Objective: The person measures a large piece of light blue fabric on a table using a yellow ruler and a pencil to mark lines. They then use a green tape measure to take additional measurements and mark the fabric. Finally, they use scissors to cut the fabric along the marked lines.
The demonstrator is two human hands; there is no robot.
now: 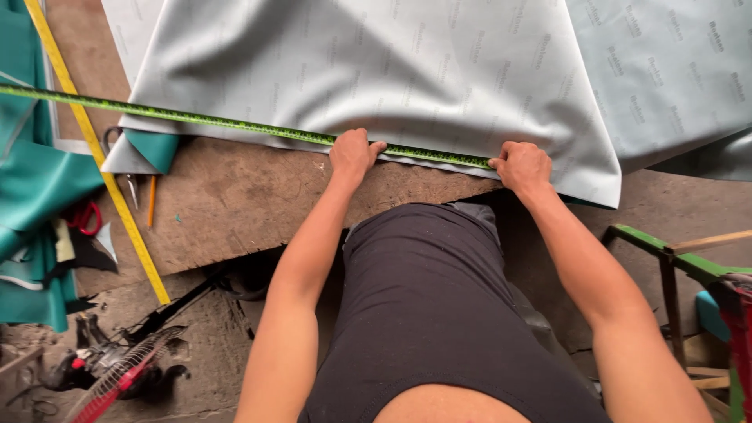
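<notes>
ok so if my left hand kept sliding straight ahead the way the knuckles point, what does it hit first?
The left hand is already pressing on the green tape measure. Straight ahead it would ride onto the grey sheet lying just beyond the tape; nothing else appears in that line.

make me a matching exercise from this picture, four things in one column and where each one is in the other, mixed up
Things:
1. left hand
2. right hand
3. pencil
4. yellow ruler

Places:
A. lying on the brown table below the folded teal corner of the sheet
B. at the end of the green tape measure, on the grey sheet
D. pressing the tape measure partway along the sheet's near edge
C. running slantwise down the left side of the table

Pairs: 1-D, 2-B, 3-A, 4-C
</notes>
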